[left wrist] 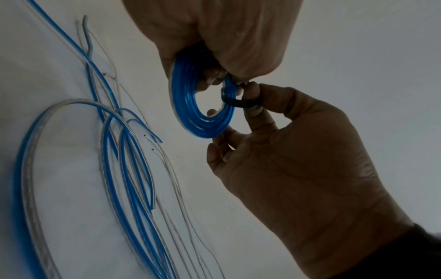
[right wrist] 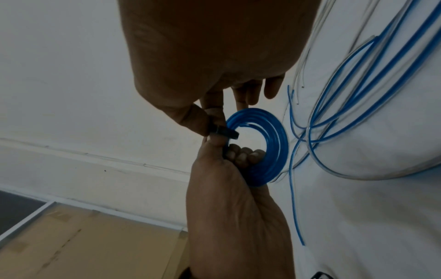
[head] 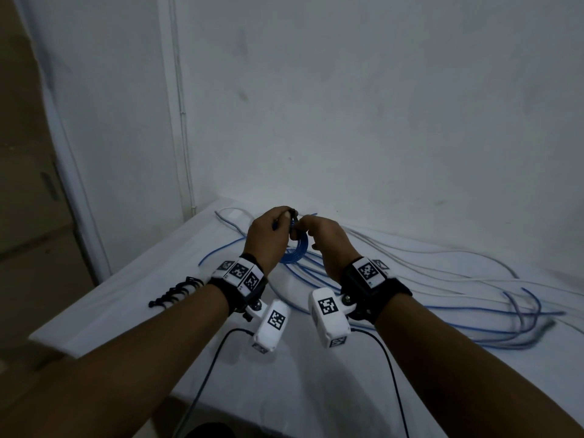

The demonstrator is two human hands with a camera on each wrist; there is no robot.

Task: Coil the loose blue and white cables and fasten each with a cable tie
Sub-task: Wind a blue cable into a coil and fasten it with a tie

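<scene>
Head view shows both hands raised above the white-covered tabletop (head: pixel 126 311), fastening a small coil of glossy blue cable (left wrist: pixel 190 105). The left hand (head: pixel 268 241) curls round the coil; the right hand (head: pixel 328 245) pinches a black plastic cable tie (left wrist: pixel 235 102) wrapped across its strands. Next, likely, pulling the tie snug, then the loose blue and white cables (head: pixel 442 279) on the tabletop.

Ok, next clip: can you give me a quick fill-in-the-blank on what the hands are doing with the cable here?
1. The left hand holds a coil of ____ cable.
2. The right hand pinches a ____ cable tie wrapped round the coil.
3. The spare ties lie on the table to the ____ of the left wrist.

Missing words: blue; black; left
</scene>
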